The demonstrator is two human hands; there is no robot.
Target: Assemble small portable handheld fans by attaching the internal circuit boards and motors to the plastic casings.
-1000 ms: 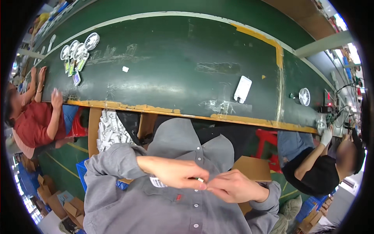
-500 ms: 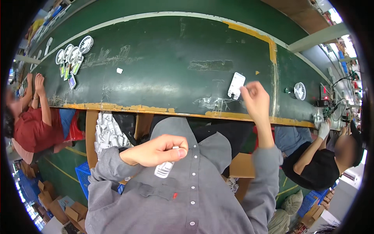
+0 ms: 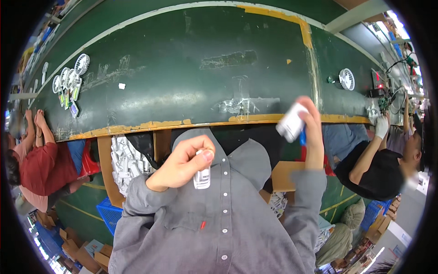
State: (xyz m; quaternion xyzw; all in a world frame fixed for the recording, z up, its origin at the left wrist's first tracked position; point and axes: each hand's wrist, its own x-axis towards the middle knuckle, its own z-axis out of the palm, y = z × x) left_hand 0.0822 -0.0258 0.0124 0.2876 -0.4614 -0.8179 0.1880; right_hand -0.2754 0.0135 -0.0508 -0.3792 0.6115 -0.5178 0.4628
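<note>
My left hand (image 3: 182, 163) is raised in front of my grey shirt and pinches a small clear packet (image 3: 201, 177) that hangs from the fingertips. My right hand (image 3: 311, 122) is over the near edge of the dark green belt (image 3: 191, 86), closed on a white flat rectangular piece (image 3: 291, 124), which looks blurred. The two hands are apart, the right one higher and further out.
Several small white round fans (image 3: 68, 77) and cards lie at the belt's far left; one more fan (image 3: 346, 78) lies at the right. A person in red (image 3: 41, 164) sits on the left, a person in black with a white glove (image 3: 374, 150) on the right. A bin of white parts (image 3: 125, 160) stands under the belt.
My right hand reached out to the white piece on the belt, took it, and has drawn it back to the belt's near edge. My left hand stayed near my chest with the packet.
</note>
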